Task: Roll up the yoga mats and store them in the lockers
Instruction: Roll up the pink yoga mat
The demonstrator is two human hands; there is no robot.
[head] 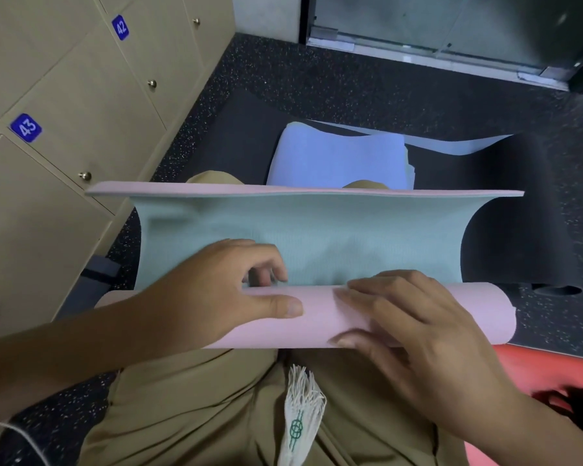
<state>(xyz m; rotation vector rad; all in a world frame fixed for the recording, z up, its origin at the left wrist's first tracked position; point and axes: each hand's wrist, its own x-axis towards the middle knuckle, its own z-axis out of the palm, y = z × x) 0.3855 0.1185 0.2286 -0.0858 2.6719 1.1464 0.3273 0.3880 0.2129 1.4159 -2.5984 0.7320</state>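
Here, a pink yoga mat (317,317) with a pale green inside is held across the lap, partly rolled up. The roll is gripped by the left hand (223,297), fingers curled over its top and thumb on the front. The right hand (414,334) is pressed on it with fingers spread. Beige lockers (64,95), all closed, are seen at the left. A blue mat (337,159) is lying on the floor ahead.
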